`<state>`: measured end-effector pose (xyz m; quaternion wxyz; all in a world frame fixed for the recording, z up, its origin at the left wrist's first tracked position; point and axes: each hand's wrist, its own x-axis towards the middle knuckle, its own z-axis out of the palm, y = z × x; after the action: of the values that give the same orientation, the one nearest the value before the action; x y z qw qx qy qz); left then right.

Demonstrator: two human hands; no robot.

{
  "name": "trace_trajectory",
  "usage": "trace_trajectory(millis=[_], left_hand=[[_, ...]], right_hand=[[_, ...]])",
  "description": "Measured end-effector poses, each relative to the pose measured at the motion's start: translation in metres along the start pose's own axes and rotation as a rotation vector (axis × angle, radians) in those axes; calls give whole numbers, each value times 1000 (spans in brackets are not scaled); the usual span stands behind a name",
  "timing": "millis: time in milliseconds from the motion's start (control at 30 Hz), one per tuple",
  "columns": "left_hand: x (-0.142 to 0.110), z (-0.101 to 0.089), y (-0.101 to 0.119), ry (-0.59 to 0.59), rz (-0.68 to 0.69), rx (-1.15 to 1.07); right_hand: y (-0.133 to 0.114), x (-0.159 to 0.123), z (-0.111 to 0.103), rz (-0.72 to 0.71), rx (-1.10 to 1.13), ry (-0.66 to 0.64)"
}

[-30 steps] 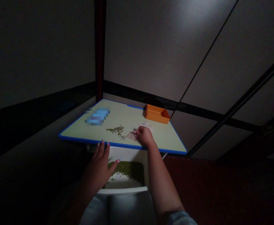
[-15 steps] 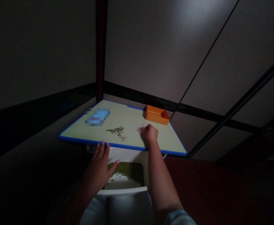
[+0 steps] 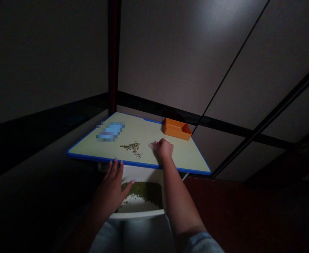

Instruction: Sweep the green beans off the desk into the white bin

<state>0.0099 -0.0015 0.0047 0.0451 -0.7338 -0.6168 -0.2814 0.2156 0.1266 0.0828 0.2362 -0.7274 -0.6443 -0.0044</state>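
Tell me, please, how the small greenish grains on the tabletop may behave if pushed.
The greenish grains would probably scatter rather than move as one, since they lie loose with gaps between them. Some might skid or roll, as the tabletop looks flat and smooth. Each is likely very light, being tiny beside the left hand.

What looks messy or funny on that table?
The small green grains lie scattered loose on the tabletop, left of the right hand, while similar ones sit in the white container below. That looks like a spill, though they may be there on purpose.
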Motion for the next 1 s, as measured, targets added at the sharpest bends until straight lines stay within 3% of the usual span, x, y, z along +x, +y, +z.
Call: trace_trajectory(millis=[133, 267, 367, 633, 1000], left_hand=[[-1, 1, 0, 9, 5, 7], [-1, 0, 0, 28, 13, 13], [-1, -1, 1, 38, 14, 9], [-1, 0, 0, 18, 7, -2], [-1, 0, -1, 21, 2, -27]], right_hand=[[3, -1, -2, 25, 57, 52], [-4, -6, 5, -199, 388, -59], [-18, -14, 10, -326, 496, -162], [-37, -22, 6, -373, 246, -144], [-6, -6, 7, -268, 193, -102]])
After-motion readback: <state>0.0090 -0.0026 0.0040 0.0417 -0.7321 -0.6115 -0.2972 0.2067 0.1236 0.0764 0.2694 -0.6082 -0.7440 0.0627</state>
